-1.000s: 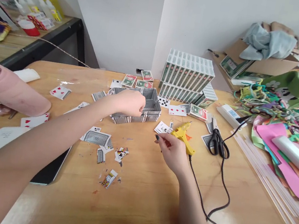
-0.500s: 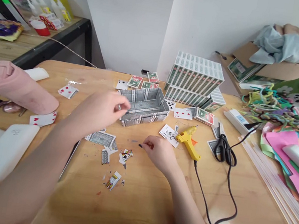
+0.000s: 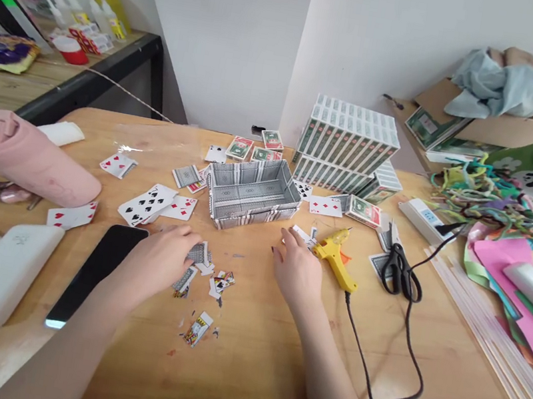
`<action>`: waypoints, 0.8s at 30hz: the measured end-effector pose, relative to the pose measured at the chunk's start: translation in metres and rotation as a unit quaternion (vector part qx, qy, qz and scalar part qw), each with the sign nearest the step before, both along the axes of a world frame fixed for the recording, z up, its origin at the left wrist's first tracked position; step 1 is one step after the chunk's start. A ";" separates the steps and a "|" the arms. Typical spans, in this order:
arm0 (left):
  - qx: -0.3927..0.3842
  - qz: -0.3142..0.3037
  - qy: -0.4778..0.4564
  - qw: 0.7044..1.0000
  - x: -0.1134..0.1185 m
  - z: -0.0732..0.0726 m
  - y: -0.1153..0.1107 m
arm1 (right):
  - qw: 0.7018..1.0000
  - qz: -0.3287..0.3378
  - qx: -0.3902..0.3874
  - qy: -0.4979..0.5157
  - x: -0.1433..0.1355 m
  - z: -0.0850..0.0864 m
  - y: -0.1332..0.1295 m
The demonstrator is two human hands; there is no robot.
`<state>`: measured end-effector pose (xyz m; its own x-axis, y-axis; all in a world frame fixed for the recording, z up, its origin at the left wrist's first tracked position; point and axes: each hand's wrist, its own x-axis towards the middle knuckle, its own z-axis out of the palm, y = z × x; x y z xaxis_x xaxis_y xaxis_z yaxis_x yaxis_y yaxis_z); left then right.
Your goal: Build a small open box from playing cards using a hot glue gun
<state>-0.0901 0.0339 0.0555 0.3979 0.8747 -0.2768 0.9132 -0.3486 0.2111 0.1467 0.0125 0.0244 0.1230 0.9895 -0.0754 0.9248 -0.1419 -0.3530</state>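
Observation:
My left hand [image 3: 160, 260] is low over the table, its fingers curled down around a grey-backed playing card [image 3: 197, 253] among cut pieces; its palm side is hidden. My right hand [image 3: 299, 271] rests with fingers stretched out and somewhat apart, partly over a white card [image 3: 302, 234] beside the yellow glue gun [image 3: 337, 258]. Beyond both hands stands an open rectangular box [image 3: 253, 192] made of grey-backed cards. Cut card scraps [image 3: 221, 283] and a piece of a king card [image 3: 198, 329] lie between my arms.
Stacked card decks [image 3: 347, 138] stand behind the box. Black scissors [image 3: 399, 271], a power strip [image 3: 425, 219] and clear glue sticks [image 3: 483, 328] are at right. A phone [image 3: 95, 273], a white power bank [image 3: 1, 279], a pink roll [image 3: 25, 154] and spot cards [image 3: 147, 204] lie left.
My left hand has moved down and toward me from the box to the card pieces, uncovering the spot cards. My right hand has moved slightly right and forward, its pinched fingers now stretched out.

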 end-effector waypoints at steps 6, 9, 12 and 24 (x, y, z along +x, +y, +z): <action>0.038 0.014 -0.098 0.994 0.027 -0.002 -0.007 | 0.993 0.042 -0.070 -0.083 -0.023 -0.002 -0.008; 0.009 0.054 -0.180 0.982 0.041 -0.012 -0.006 | 0.991 0.118 -0.047 -0.036 -0.030 0.000 -0.010; 0.000 0.116 -0.200 0.973 0.055 -0.024 -0.002 | 0.996 0.093 -0.014 0.007 -0.021 -0.002 -0.004; 0.154 0.088 -0.239 0.955 0.075 -0.060 -0.009 | 0.995 0.002 -0.027 0.098 -0.011 -0.022 0.006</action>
